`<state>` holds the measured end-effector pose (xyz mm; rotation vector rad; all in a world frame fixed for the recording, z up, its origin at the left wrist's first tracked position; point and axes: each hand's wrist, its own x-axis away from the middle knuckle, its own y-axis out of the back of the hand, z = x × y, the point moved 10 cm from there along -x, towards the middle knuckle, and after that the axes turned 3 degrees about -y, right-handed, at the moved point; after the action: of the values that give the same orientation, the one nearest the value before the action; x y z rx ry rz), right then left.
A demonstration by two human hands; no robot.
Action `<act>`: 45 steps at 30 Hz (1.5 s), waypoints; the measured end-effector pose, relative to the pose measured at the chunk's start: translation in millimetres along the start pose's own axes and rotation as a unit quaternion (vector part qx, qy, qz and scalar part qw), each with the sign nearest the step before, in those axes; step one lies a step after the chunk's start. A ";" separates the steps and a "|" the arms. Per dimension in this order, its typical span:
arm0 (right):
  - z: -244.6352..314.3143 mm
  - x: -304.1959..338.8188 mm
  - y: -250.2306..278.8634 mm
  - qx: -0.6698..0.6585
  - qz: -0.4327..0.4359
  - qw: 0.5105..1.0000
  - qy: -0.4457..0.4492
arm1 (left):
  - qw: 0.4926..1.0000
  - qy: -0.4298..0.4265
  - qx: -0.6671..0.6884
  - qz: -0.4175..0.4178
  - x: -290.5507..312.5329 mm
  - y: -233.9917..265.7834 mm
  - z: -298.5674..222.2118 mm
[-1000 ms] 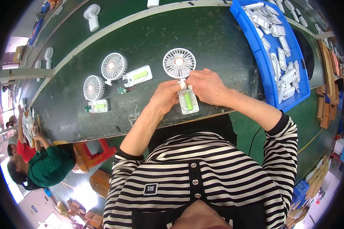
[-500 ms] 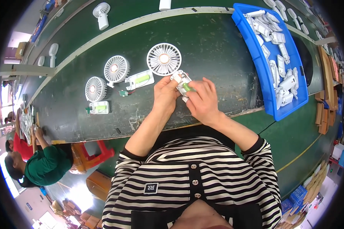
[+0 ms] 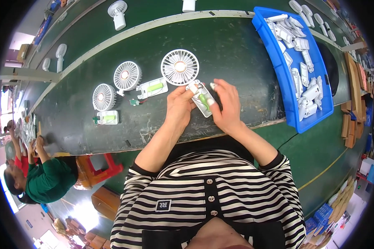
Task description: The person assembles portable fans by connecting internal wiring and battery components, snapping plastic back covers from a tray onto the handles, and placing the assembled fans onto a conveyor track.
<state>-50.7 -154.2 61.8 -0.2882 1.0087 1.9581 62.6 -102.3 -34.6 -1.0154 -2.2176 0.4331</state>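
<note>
My left hand (image 3: 179,106) grips an opened white fan handle (image 3: 206,112), its thumb lying over the upper end. A green battery (image 3: 203,100) sits inside the handle. Just beyond touches or nearly touches a round white fan head (image 3: 180,66); whether it is joined to the handle is hard to see. My right hand (image 3: 228,104) is on the handle's right side, fingers spread from the thumb, with the thumb tip close to the battery. White coverings show on some fingertips. To the left lie two more fan heads (image 3: 127,75) and open handles (image 3: 152,88) with batteries.
A blue bin (image 3: 293,106) of white shell parts stands at the right of the dark worktable (image 3: 237,50). Finished-looking handheld fans (image 3: 118,15) rest past the pale rail (image 3: 153,25). A co-worker in a green top (image 3: 50,180) sits at far left, near a red stool (image 3: 108,168).
My right hand has drawn back to the right off the handle and its fingers have opened. The handle, still in my left hand, now shows more of its inside and the battery.
</note>
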 end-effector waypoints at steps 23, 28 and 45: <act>36.2 21.5 -31.1 0.101 0.166 0.944 0.265 | 1.000 0.025 -0.010 -0.012 -0.3 0.7 12.3; 31.3 36.2 -27.6 0.085 0.144 0.940 0.297 | 0.997 0.022 -0.069 -0.020 -0.5 9.0 23.4; -160.5 -59.6 204.8 0.369 0.099 0.891 -0.246 | 0.991 0.104 -0.066 0.046 -7.4 7.5 30.8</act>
<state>-207.8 -366.3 101.7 0.7248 1.3680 1.5411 49.3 -104.0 -64.2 -1.1806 -2.0395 0.2120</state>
